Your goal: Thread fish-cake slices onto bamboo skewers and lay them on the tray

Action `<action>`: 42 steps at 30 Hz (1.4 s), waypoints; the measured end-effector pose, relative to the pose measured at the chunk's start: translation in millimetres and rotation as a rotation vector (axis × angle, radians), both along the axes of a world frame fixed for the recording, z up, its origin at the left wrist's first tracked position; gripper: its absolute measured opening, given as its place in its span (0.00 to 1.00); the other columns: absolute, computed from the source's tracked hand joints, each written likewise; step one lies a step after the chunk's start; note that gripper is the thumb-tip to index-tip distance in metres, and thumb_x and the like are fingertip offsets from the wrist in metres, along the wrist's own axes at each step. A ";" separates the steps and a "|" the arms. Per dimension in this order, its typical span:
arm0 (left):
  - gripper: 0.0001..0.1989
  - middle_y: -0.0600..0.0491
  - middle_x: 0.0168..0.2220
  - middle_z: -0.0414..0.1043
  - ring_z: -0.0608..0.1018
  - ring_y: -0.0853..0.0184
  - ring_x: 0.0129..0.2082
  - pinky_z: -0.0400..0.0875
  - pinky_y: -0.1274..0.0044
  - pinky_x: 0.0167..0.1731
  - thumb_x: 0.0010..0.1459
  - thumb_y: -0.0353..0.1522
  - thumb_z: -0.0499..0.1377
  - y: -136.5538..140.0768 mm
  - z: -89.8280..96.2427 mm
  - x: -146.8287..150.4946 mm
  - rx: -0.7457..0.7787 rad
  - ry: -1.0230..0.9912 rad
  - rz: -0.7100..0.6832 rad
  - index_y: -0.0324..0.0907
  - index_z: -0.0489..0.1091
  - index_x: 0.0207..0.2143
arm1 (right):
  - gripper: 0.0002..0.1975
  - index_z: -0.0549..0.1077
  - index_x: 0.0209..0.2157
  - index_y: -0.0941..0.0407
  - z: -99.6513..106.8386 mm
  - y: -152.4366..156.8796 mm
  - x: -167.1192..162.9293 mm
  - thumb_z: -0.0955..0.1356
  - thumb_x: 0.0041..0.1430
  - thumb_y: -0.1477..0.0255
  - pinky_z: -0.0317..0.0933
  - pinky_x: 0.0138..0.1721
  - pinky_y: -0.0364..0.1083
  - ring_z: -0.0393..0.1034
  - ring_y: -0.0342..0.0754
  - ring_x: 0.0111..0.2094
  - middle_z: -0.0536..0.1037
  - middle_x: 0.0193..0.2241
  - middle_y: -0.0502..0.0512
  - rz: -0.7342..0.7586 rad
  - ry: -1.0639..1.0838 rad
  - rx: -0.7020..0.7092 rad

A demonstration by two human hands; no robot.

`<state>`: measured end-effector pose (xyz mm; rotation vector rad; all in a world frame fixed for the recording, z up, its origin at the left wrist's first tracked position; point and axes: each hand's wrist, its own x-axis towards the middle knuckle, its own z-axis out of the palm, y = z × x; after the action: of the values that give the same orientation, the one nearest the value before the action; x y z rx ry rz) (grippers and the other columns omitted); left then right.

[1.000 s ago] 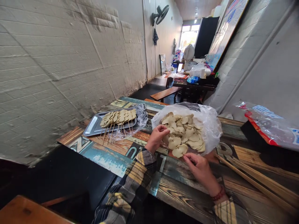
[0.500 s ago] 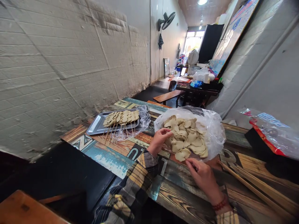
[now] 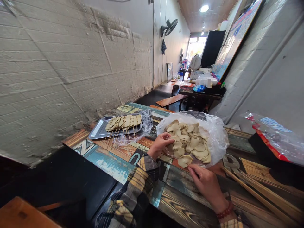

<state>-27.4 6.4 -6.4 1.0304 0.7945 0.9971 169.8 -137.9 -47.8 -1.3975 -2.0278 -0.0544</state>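
Note:
A clear plastic bag (image 3: 218, 136) lies open with a heap of thin, pale, round-edged slices (image 3: 199, 145) in it. My left hand (image 3: 161, 145) is at the bag's left side, thumb and finger pinched on the edge of a slice. At the near edge of the heap, my right hand (image 3: 206, 182) pinches the end of a skewer, its stick mostly hidden, with pale slices (image 3: 184, 161) at its tip. Several finished-looking skewers of slices (image 3: 123, 122) rest on a metal tray (image 3: 98, 128) to the left, their sticks pointing toward me.
Crumpled clear plastic (image 3: 147, 120) lies by the tray. A bundle of bamboo sticks (image 3: 263, 190) is at the right, near a red-edged plastic package (image 3: 275, 139). A brick-patterned wall (image 3: 59, 69) borders the left; a bench (image 3: 172, 100) and a cluttered table (image 3: 201, 91) stand beyond.
The slices at my right fingertips have shifted slightly down and toward me, with more of a slice edge showing. My left hand stays at the heap's left side. The view has tilted slightly.

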 end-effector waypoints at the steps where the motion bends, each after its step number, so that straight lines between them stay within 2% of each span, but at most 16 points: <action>1: 0.23 0.60 0.21 0.67 0.67 0.77 0.19 0.57 0.83 0.22 0.30 0.37 0.74 0.3 -0.8 -0.1 -0.011 -0.009 -0.003 0.38 0.67 0.26 | 0.18 0.77 0.37 0.56 0.3 0.0 -0.2 0.58 0.69 0.68 0.70 0.31 0.46 0.79 0.50 0.30 0.83 0.34 0.58 0.003 -0.006 0.009; 6: 0.22 0.56 0.25 0.72 0.70 0.75 0.22 0.60 0.82 0.24 0.31 0.36 0.74 0.8 -4.8 2.5 -0.012 0.010 -0.019 0.37 0.72 0.30 | 0.17 0.77 0.37 0.56 -0.1 -0.2 -0.7 0.58 0.69 0.69 0.70 0.31 0.46 0.79 0.50 0.30 0.83 0.34 0.58 0.003 -0.019 -0.006; 11: 0.23 0.53 0.29 0.75 0.72 0.73 0.25 0.63 0.82 0.26 0.37 0.40 0.72 0.2 -2.7 5.1 -0.025 -0.032 0.042 0.36 0.75 0.34 | 0.18 0.77 0.37 0.56 -1.3 0.3 -1.0 0.58 0.68 0.65 0.70 0.33 0.47 0.79 0.51 0.30 0.83 0.33 0.59 -0.034 0.091 -0.062; 14: 0.24 0.51 0.30 0.76 0.74 0.72 0.26 0.66 0.81 0.26 0.38 0.44 0.71 0.4 -1.3 4.1 -0.097 -0.110 0.091 0.36 0.76 0.33 | 0.19 0.77 0.36 0.56 0.8 0.8 -1.6 0.58 0.68 0.63 0.70 0.33 0.46 0.79 0.51 0.30 0.83 0.32 0.58 -0.032 0.186 -0.108; 18: 0.26 0.50 0.27 0.75 0.76 0.68 0.24 0.70 0.77 0.26 0.38 0.47 0.70 1.2 -2.2 2.5 -0.247 -0.191 0.065 0.37 0.75 0.35 | 0.21 0.77 0.34 0.55 3.2 1.8 -1.8 0.58 0.67 0.60 0.69 0.32 0.45 0.78 0.51 0.30 0.83 0.31 0.59 -0.061 0.280 -0.155; 21: 0.24 0.50 0.28 0.75 0.76 0.68 0.25 0.71 0.77 0.26 0.40 0.45 0.71 1.2 -3.2 3.6 -0.273 -0.229 0.047 0.37 0.75 0.35 | 0.21 0.77 0.34 0.55 3.2 2.4 -1.6 0.59 0.66 0.58 0.69 0.33 0.46 0.78 0.52 0.31 0.82 0.30 0.59 -0.081 0.329 -0.188; 25: 0.21 0.51 0.28 0.76 0.75 0.71 0.24 0.69 0.79 0.25 0.35 0.37 0.74 0.1 -4.6 7.6 -0.228 -0.225 0.045 0.36 0.76 0.33 | 0.21 0.77 0.34 0.56 3.9 1.9 -1.6 0.59 0.66 0.58 0.68 0.34 0.45 0.77 0.51 0.32 0.82 0.31 0.59 -0.080 0.374 -0.229; 28: 0.23 0.52 0.27 0.75 0.75 0.70 0.25 0.69 0.79 0.27 0.30 0.34 0.75 -1.0 -6.5 10.8 -0.225 -0.244 0.054 0.36 0.76 0.31 | 0.21 0.77 0.33 0.56 4.9 1.4 -2.2 0.60 0.65 0.58 0.68 0.34 0.45 0.77 0.52 0.32 0.82 0.32 0.59 -0.080 0.381 -0.241; 35: 0.20 0.55 0.22 0.72 0.72 0.73 0.21 0.67 0.80 0.25 0.29 0.35 0.75 -3.8 -10.0 14.5 -0.237 -0.237 0.040 0.36 0.73 0.25 | 0.21 0.78 0.32 0.56 7.3 1.6 -4.7 0.60 0.65 0.58 0.68 0.31 0.44 0.77 0.50 0.29 0.82 0.29 0.58 -0.081 0.345 -0.234; 42: 0.24 0.52 0.25 0.74 0.74 0.70 0.24 0.69 0.77 0.26 0.28 0.37 0.75 -6.6 -6.2 14.1 -0.248 -0.225 -0.002 0.35 0.74 0.29 | 0.21 0.78 0.34 0.56 1.0 1.4 -2.5 0.58 0.67 0.59 0.69 0.34 0.46 0.78 0.51 0.32 0.83 0.32 0.59 -0.076 0.272 -0.190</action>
<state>-13.3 -0.2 -12.6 0.6924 0.7107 0.9662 167.4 -136.5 -46.8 -1.5077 -1.7907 0.2871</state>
